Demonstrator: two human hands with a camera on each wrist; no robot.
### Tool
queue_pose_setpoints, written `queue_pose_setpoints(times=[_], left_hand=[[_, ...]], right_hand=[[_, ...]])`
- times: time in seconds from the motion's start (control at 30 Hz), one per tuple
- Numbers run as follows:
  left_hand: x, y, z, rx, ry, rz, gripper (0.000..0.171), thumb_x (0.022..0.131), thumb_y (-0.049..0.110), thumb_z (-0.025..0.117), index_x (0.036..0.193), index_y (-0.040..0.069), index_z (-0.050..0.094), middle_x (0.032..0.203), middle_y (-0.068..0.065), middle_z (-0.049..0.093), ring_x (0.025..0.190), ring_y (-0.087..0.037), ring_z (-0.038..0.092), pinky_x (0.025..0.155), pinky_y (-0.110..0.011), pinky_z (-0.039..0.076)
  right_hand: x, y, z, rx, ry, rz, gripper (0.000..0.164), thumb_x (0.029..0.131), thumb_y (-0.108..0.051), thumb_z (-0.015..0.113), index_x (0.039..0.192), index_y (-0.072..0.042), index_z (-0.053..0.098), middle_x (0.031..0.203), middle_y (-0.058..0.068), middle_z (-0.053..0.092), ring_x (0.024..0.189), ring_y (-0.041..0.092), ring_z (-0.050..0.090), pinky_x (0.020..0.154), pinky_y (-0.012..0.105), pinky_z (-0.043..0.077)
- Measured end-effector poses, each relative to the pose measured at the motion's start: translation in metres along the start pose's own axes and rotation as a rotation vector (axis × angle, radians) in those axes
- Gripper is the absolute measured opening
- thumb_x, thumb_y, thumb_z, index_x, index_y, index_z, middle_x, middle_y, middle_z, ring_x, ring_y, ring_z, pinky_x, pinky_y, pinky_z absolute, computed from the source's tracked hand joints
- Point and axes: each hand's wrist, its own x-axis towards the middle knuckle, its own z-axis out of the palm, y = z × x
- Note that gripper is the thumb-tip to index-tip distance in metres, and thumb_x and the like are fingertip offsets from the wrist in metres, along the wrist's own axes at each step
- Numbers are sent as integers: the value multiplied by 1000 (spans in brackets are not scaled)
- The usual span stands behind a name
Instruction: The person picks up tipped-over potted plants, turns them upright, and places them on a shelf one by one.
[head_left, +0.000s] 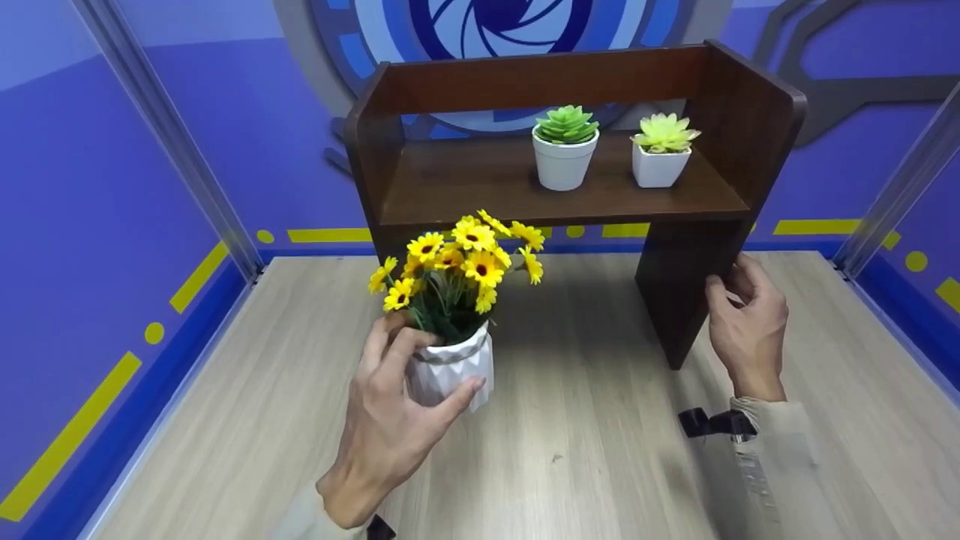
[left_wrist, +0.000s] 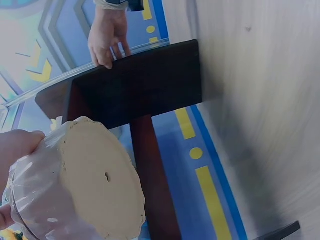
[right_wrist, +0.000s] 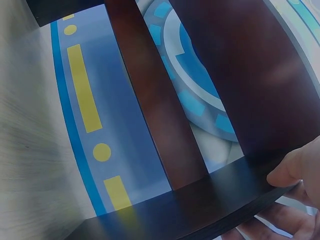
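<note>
My left hand (head_left: 394,409) grips a white fluted pot (head_left: 456,367) of yellow artificial flowers (head_left: 472,259), thumb on the near side and fingers at the rim. In the left wrist view the flat beige underside (left_wrist: 102,180) of the pot faces the camera, lifted off the table. A dark brown desktop shelf (head_left: 570,202) stands behind it. My right hand (head_left: 748,326) holds the edge of the shelf's right side panel (head_left: 686,292), with the thumb on the near face and the fingers beyond the edge, as the right wrist view shows.
On the shelf board stand a green succulent in a round white pot (head_left: 564,161) and a pale yellow-green succulent in a square white pot (head_left: 658,166). The wooden tabletop (head_left: 570,450) spreads in front. Blue patterned walls (head_left: 195,112) enclose the back and sides.
</note>
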Motion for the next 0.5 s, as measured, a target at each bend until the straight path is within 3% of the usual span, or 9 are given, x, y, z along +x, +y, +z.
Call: queue_pose_setpoints(times=[0.5], left_hand=[[17,12,-11,-37,63,55,48,73,32,93,103,11,62,134,-10,54,113,-25,62,90,-48,58]], right_hand=[[-1,0,0,13,2,-4,38,100,-18,57,136,-19,65,124,14,73,95,-7,64,84,11,50]])
